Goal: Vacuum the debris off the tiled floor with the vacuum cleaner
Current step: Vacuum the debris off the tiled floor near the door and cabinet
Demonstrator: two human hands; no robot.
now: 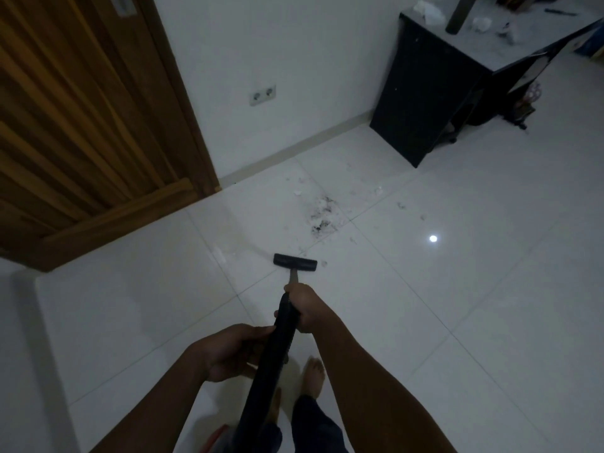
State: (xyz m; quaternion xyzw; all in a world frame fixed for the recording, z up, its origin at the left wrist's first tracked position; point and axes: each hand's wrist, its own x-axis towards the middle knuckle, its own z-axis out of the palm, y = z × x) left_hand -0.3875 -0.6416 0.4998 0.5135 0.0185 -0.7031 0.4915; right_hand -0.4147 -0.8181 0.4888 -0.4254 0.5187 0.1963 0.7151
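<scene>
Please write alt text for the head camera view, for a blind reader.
A person's left hand and right hand grip a black vacuum hose; its nozzle rests on the white tiled floor, just short of dark debris. A wooden door stands left, a black desk far right.

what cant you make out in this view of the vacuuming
1. Vacuum cleaner body: head view, cut off by the bottom edge; only the hose and nozzle show.
2. Debris: head view, too small and dim to identify.
3. Items on the black desk: head view, blurred, some cut by the top edge.
</scene>
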